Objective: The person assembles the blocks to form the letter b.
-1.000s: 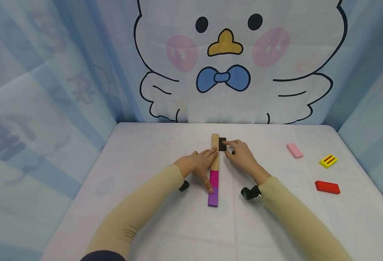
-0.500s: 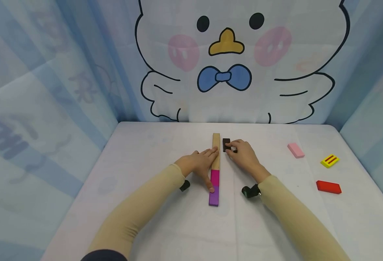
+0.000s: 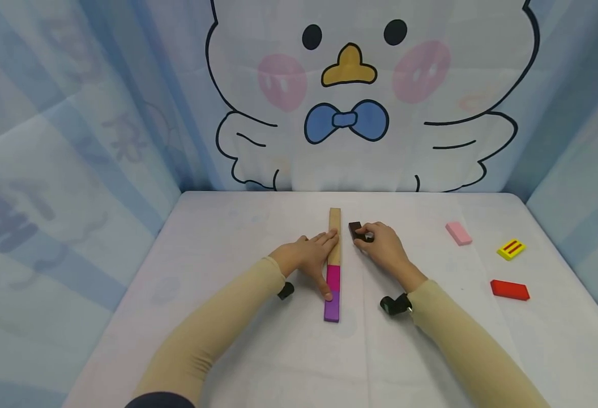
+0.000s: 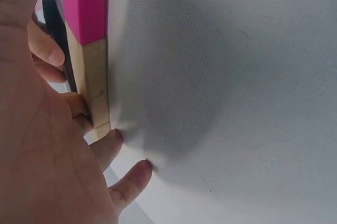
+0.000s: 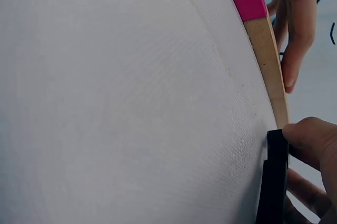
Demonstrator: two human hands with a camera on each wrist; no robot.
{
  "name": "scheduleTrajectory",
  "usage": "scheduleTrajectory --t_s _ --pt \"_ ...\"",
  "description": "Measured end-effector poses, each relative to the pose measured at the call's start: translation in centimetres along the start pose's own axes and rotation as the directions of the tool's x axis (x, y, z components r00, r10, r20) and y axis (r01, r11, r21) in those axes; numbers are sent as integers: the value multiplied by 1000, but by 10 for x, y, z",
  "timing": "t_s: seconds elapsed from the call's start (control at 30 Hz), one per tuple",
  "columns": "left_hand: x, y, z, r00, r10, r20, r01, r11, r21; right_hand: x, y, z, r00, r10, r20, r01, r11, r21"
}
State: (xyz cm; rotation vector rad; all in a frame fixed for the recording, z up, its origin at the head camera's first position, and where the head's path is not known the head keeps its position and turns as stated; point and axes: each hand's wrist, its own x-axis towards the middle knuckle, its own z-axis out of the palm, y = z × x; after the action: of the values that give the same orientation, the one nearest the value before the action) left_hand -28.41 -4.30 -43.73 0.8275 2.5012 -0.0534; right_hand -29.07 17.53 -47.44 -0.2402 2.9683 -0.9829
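Note:
A straight row runs away from me on the table: a purple block (image 3: 332, 310), a magenta block (image 3: 333, 277) and pale wooden blocks (image 3: 334, 218) at the far end. My left hand (image 3: 306, 258) lies along its left side, fingers extended, fingertips at the wood and thumb on the purple and magenta part. Just right of the row's far end, my right hand (image 3: 387, 249) pinches a black block (image 3: 354, 228) between thumb and fingers. In the right wrist view this black block (image 5: 275, 182) has a stepped outline; whether it is one piece or two I cannot tell.
On the right side of the white table (image 3: 227, 362) lie a pink block (image 3: 458, 233), a yellow block with red stripes (image 3: 511, 249) and a red block (image 3: 510, 290). A printed curtain (image 3: 350, 164) hangs behind the table's far edge.
My right hand has drawn the black block rightward, off the side of the wooden part, and turned it slightly, so a gap now shows. The left hand and the row have stayed put.

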Motion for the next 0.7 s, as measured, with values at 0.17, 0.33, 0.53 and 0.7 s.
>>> scheduleTrajectory --t_s 0.17,0.33,0.53,0.7 --pt "-1 -1 0 1000 5 -7 -5 1000 -4 -5 -2 -1 1000 -2 -3 2 1000 7" --pt "-1 -1 0 1000 4 -5 -4 1000 2 -9 -2 -2 1000 -17 -7 17 1000 4" --pt "-1 -1 -1 1000 8 2 -8 1000 8 -14 -2 -3 1000 -23 9 23 1000 14" --pt "-1 -1 -1 1000 4 3 -4 1000 9 -20 -5 -4 999 -32 26 31 999 38"
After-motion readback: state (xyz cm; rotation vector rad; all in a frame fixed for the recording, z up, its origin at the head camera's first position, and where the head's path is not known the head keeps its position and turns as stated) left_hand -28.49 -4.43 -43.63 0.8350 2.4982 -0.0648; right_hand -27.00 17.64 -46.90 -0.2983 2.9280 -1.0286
